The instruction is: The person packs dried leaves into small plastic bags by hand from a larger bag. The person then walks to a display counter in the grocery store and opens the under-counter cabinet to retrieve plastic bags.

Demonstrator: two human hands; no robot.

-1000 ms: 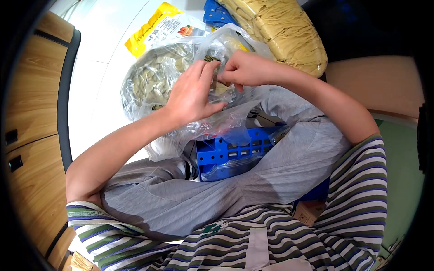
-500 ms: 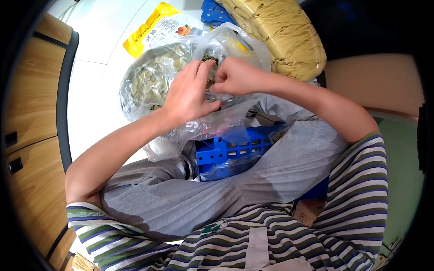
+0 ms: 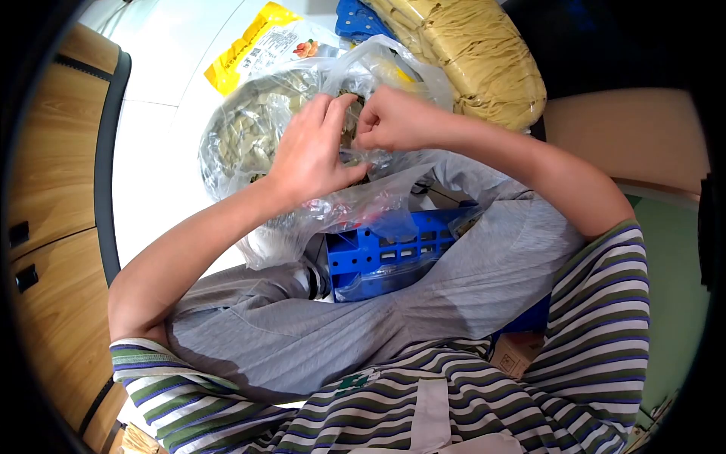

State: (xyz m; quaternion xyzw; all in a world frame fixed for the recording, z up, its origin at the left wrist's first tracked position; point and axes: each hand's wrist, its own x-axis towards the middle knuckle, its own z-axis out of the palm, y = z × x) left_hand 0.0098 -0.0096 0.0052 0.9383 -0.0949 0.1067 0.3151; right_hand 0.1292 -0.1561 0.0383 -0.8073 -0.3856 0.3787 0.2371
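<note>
A large clear plastic bag (image 3: 227,155) lies in front of me, filled with grey-green dried pieces that look like leaves or flakes. Over its opening is my left hand (image 3: 310,151), open, with the thumb held well apart from the curved fingers and the palm against the plastic. My right hand (image 3: 397,121) is closed in a pinch at the right side of the opening; whatever its fingertips hold is hidden. Dark dried bits (image 3: 349,125) show between the two hands. The bag's loose plastic edge hangs toward my lap.
A yellow and white packet (image 3: 261,49) lies behind the bag. At the back right is a big plastic-wrapped bundle of tan sheets (image 3: 476,57), beside a blue perforated piece (image 3: 363,21). A blue plastic crate (image 3: 389,257) sits between my legs. Wooden cabinets (image 3: 64,151) stand at left.
My right hand has shifted very slightly up and right, its fingers curled a little more. The left hand has tilted slightly; the bag stays where it was.
</note>
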